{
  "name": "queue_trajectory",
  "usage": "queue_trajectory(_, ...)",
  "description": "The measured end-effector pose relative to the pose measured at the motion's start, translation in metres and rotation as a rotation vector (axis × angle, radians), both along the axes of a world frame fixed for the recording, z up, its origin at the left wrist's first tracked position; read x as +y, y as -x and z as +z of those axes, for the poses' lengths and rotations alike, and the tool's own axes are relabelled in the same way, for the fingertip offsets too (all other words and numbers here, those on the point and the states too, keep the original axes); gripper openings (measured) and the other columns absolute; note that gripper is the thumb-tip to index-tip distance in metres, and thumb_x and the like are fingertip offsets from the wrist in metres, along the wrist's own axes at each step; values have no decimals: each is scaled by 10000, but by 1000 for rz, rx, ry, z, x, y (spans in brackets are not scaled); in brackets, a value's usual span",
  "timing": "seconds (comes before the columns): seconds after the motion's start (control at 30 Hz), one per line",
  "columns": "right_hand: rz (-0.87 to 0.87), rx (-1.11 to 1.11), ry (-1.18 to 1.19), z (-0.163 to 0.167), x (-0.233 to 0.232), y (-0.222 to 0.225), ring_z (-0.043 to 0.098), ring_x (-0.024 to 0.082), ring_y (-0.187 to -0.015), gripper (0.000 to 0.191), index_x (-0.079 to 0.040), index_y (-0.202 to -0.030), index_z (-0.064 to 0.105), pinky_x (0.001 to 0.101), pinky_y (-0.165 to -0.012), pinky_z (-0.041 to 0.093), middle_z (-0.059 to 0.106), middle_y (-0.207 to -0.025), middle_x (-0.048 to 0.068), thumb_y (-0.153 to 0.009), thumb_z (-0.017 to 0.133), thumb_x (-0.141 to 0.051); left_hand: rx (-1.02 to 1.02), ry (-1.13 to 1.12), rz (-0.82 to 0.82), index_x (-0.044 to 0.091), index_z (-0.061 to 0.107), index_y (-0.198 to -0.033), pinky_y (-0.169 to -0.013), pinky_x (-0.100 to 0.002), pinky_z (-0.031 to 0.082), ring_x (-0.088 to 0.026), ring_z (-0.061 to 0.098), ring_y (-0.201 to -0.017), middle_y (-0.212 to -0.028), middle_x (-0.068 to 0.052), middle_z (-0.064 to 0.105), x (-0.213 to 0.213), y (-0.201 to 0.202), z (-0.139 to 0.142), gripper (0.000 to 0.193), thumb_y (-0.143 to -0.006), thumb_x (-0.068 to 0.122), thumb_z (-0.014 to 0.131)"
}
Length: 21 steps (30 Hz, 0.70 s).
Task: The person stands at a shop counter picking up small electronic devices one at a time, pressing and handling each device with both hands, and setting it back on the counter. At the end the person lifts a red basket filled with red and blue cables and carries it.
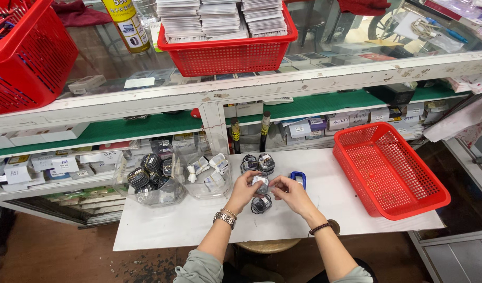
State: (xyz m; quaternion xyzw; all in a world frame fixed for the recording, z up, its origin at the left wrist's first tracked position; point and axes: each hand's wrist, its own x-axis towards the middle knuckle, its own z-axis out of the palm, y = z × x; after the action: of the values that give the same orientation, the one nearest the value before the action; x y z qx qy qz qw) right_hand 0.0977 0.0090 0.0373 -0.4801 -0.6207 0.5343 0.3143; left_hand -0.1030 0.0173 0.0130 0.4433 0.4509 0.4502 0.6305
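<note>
— Looking down at the white table [162,225], we have both hands meeting over its middle. Where does the small pack [260,184] sit against them?

— Between them. Our left hand [244,189] pinches its left side, fingers closed on it, and our right hand [289,192] comes in from the right, fingertips touching the same pack. So the pack lies across the two grips, held just above the table, not resting on it.

— Which hand is nearer?

— Neither, really; both are on it. The left seems to carry more of it, and we cannot tell how firmly the right one presses.

— What lies around the pack?

— Just below it, toward us, a coiled black cable [261,204] lies on the table. Just behind it stand two more bundles [258,163]. Right of the pack, touching distance, a blue piece [298,178]. Farther right, the red basket [403,202], well apart. Left of the pack, two clear tubs [173,181], one with dark coils, one with white pieces.
</note>
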Motion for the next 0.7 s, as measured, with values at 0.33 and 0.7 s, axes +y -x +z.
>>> queue_trajectory(0.33,5,-69,8,22,11,-2,651,121,-700,464,-58,-1294,501,276,-648,550,673,-772,50,-888,725,-73,18,-22,-10,-16,560,-1284,-654,-313,663,-177,747,-821,-1029,-129,735,1,-2,3,364,-945,71,658)
queue_trajectory(0.7,40,-35,35,23,14,1,634,127,-746,476,-74,-1315,524,275,-689,541,662,-811,54,-891,740,-105,-40,-18,17,22,528,-1285,-718,-310,669,-157,721,-918,-1069,-106,697,-7,-7,5,450,-887,59,735)
